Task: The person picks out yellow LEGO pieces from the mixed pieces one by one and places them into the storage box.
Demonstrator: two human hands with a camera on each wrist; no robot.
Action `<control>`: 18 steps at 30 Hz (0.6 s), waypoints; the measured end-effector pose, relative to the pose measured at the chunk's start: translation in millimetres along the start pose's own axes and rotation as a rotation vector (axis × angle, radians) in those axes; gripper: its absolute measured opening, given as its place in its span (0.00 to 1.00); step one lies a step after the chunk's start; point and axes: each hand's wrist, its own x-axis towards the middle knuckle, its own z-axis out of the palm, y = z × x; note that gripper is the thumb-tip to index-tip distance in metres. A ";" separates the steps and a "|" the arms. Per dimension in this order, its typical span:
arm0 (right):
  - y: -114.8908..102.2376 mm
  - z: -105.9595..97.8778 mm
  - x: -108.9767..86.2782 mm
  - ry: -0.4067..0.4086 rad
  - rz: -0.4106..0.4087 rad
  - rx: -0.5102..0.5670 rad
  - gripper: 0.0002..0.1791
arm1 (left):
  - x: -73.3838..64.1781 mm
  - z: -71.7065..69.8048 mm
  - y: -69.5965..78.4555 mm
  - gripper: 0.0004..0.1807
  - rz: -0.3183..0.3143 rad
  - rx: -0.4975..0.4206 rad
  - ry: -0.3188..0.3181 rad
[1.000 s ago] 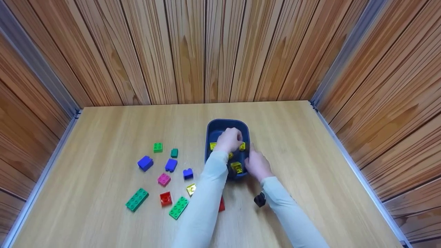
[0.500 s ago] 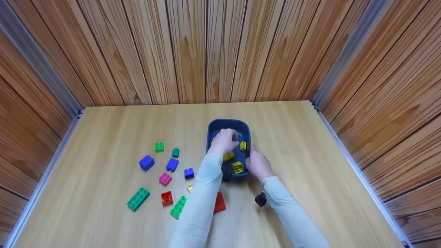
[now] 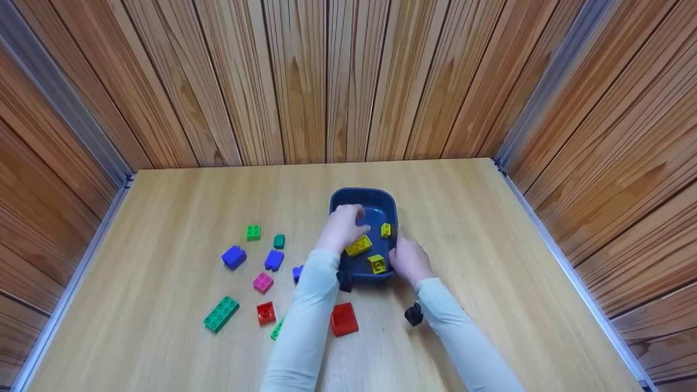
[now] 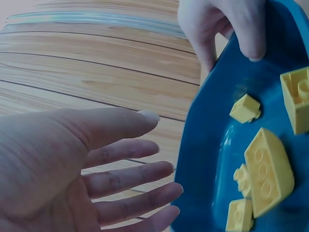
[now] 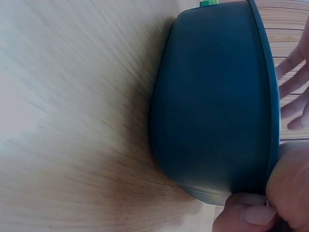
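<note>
A dark blue plastic bin [image 3: 364,190] stands on the table with several yellow bricks in it. Among them are a long yellow brick [image 4: 266,174], a small yellow brick [image 3: 385,230] and a hollow-sided yellow brick [image 3: 377,264]. Over the bin's left side is my left hand [image 3: 342,227]; its fingers are spread and hold nothing in the left wrist view. My right hand [image 3: 411,258] grips the bin's right rim. In the left wrist view, part of the right hand [image 4: 224,24] reaches over the rim to the inside.
Left of the bin lie loose bricks: a light green brick [image 3: 253,233], a blue brick [image 3: 234,257], a pink brick [image 3: 263,283], a long green brick [image 3: 221,314] and a red brick [image 3: 266,313]. A larger red brick [image 3: 344,319] lies in front of the bin. Wood-panelled walls surround the table.
My left hand has moved left across the bin and its fingers have opened out. The long yellow brick and the larger red brick have come into fuller view. My right hand stays at the rim.
</note>
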 end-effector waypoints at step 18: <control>-0.2 -0.3 -0.3 0.005 -0.002 -0.008 0.37 | -37.2 -20.4 -22.4 0.24 -0.016 -0.026 0.038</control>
